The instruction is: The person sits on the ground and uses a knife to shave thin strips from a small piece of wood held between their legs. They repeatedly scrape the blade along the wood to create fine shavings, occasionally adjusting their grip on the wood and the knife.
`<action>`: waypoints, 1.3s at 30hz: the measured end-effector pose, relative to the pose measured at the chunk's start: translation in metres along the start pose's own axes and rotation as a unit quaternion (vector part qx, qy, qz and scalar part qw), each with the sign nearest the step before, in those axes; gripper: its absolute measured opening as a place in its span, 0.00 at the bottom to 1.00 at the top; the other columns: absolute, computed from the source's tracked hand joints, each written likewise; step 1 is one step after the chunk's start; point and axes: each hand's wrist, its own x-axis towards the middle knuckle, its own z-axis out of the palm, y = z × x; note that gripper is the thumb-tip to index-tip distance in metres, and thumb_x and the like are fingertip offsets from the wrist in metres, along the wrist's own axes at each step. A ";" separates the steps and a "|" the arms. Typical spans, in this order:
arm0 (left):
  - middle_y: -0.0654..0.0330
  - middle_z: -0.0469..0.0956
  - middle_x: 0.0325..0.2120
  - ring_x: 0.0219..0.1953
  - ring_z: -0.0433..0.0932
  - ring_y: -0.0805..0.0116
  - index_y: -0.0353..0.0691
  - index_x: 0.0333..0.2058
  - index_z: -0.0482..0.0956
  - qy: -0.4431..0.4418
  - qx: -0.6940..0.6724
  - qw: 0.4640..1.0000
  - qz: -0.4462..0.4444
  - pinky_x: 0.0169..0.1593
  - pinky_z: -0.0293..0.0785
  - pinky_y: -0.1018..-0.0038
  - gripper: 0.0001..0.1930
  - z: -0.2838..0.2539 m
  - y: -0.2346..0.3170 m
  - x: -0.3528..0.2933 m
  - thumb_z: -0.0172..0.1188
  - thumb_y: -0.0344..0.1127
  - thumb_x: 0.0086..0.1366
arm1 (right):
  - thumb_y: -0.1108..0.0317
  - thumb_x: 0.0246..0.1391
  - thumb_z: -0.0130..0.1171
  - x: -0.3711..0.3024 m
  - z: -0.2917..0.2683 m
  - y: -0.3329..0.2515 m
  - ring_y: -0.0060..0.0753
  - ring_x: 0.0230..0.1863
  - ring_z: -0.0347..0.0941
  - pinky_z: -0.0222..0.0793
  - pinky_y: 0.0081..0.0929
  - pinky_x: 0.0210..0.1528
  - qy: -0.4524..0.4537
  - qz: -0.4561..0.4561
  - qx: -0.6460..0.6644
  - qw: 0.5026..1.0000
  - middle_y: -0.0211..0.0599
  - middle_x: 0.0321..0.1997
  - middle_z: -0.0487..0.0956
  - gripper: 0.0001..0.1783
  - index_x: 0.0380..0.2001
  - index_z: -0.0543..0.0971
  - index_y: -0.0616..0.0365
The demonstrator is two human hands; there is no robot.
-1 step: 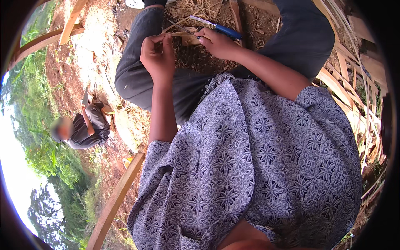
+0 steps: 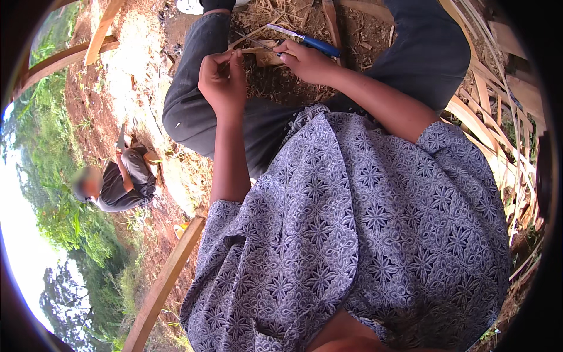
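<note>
My left hand (image 2: 221, 81) is closed in a pinch, thumb against forefinger, on the end of a thin pale wood strip (image 2: 251, 50). Just right of it, my right hand (image 2: 306, 62) is wrapped round a slim knife (image 2: 255, 41), whose narrow dark blade points up and left across the strip. Most of the knife's handle is hidden in the fingers. Beneath the two hands lies a small pale wood block (image 2: 268, 58). A chisel with a blue handle (image 2: 321, 44) and a bright blade lies just beyond my right hand.
Wood shavings (image 2: 258, 19) cover the ground between my legs. A wooden stick (image 2: 332, 23) lies beyond the chisel. Split strips (image 2: 489, 111) are heaped at the right. Wooden beams (image 2: 164, 281) cross the left side, where another person (image 2: 120, 182) sits on the slope.
</note>
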 end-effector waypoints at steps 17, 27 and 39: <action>0.56 0.85 0.33 0.36 0.84 0.74 0.32 0.36 0.78 0.009 0.017 1.000 0.012 0.43 0.81 0.77 0.05 0.004 -0.008 0.007 0.66 0.23 0.68 | 0.56 0.71 0.49 0.000 -0.010 0.034 0.37 0.35 0.81 0.73 0.42 0.39 -0.038 0.135 -0.011 0.990 0.45 0.41 0.82 0.20 0.61 0.72 0.47; 0.58 0.82 0.31 0.32 0.81 0.75 0.33 0.31 0.78 0.017 0.013 0.999 0.030 0.34 0.79 0.78 0.09 0.006 -0.014 0.006 0.71 0.26 0.64 | 0.54 0.73 0.48 0.002 -0.017 -0.041 0.31 0.32 0.78 0.71 0.36 0.37 0.161 -0.146 0.066 0.974 0.38 0.34 0.81 0.19 0.60 0.73 0.49; 0.59 0.80 0.31 0.34 0.82 0.78 0.32 0.32 0.77 0.023 -0.042 0.999 0.004 0.36 0.80 0.79 0.08 0.006 0.000 0.002 0.69 0.25 0.66 | 0.58 0.75 0.48 -0.005 -0.004 -0.024 0.24 0.37 0.79 0.71 0.31 0.41 0.061 -0.098 0.050 0.992 0.36 0.39 0.81 0.20 0.64 0.70 0.51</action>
